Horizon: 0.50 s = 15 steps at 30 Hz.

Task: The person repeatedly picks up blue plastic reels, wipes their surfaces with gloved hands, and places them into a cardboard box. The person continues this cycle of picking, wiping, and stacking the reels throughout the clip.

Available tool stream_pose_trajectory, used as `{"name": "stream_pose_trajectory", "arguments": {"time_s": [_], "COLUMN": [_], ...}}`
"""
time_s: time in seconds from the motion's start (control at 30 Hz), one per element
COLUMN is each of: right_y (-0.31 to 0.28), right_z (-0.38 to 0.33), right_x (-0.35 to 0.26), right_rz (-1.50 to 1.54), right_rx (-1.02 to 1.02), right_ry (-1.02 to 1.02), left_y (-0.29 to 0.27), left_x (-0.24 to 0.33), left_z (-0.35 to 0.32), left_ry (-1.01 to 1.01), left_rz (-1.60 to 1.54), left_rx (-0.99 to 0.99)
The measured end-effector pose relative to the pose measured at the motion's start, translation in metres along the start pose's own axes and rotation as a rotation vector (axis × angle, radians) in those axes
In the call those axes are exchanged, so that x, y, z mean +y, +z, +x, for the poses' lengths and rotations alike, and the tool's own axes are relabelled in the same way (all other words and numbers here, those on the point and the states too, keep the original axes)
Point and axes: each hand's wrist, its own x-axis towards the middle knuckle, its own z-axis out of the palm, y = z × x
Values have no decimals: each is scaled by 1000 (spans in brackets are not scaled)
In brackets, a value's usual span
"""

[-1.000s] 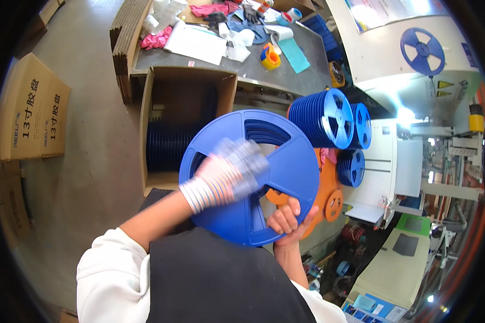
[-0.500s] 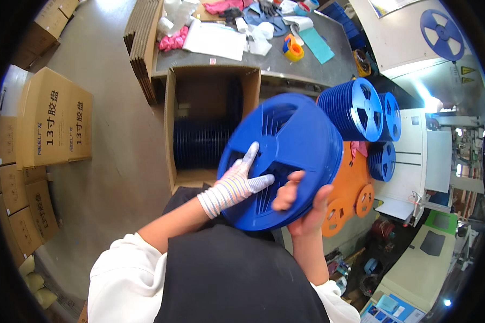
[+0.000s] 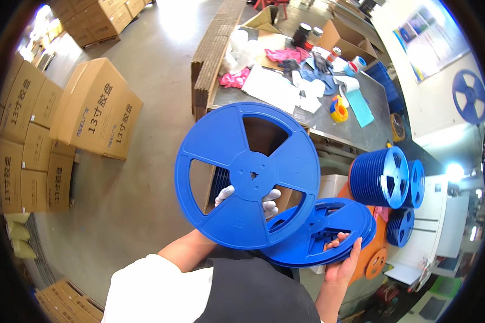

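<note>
A single blue plastic reel [image 3: 237, 218] with three wide windows faces me, held up by my left hand [image 3: 270, 204]. That hand wears a pale striped glove and grips the reel from behind; its fingertips and thumb show through two windows, while the palm is hidden. My bare right hand [image 3: 344, 264] holds a small stack of blue reels [image 3: 299, 247], tilted, its fingers hooked through a window and its thumb at the rim. The single reel overlaps the stack's left side. Behind it, an open carton [image 3: 264, 137] is mostly hidden, with dark reel edges showing through a window.
A grey worktable [image 3: 328, 121] beyond carries papers, gloves and an orange-yellow tape roll [image 3: 338, 109]. Flattened cardboard [image 3: 210, 64] leans at its left end. Rows of blue reels [image 3: 372, 175] stand on an orange surface [image 3: 361, 264] at right. A closed carton [image 3: 99, 107] stands at left.
One reel has come apart from the stack in my left hand and turned flat toward me. The stack has shifted lower right in my right hand. My view has swung left.
</note>
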Motion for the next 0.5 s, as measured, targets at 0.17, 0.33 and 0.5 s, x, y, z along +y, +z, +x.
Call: {"name": "stream_pose_trajectory", "arguments": {"time_s": [0.17,0.33,0.5], "right_y": [-4,-9,-32], "right_z": [-2,-7,-10], "right_x": [-9,-12,-22], "right_rz": [-38,-69,-97], "right_rx": [-18,5,50], "right_ry": [-100,-167,-240], "left_y": [7,4,-7], "left_x": [3,7,7], "left_z": [5,16,26], "left_ry": [25,32,3], "left_rz": [-88,-93,-210], "left_rx": [-8,-54,-78]}}
